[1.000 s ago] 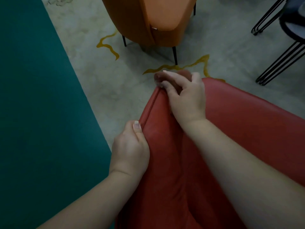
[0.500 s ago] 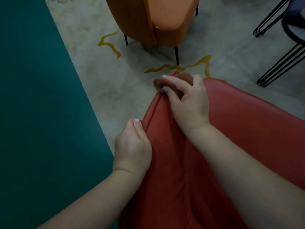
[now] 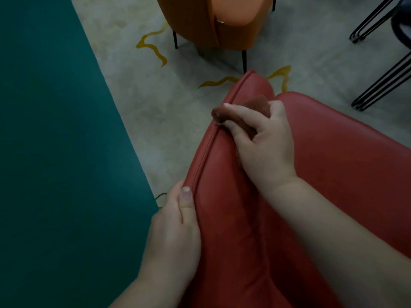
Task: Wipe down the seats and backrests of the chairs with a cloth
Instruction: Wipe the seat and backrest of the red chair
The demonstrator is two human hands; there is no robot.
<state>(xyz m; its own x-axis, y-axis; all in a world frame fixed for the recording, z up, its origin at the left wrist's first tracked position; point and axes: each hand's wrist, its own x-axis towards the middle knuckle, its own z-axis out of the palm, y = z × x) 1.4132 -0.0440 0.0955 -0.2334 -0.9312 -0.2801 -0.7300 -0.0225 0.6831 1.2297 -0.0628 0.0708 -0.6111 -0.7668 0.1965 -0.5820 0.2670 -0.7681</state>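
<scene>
Head view: wiping the red chair's piped edge

Right hand [image 3: 264,143] clutches the brown cloth [image 3: 240,111] on the red chair [image 3: 333,152] seam, which runs back toward the left hand [image 3: 178,223] pinching it, thumb on top.

A broad teal panel [image 3: 55,152] fills the left side, its edge running diagonally down across the grey floor [image 3: 155,112]. Yellow wavy lines [image 3: 153,48] squiggle over that floor near the top. Thin black metal legs [image 3: 378,83] angle in from the upper right, feet resting on the floor.
</scene>
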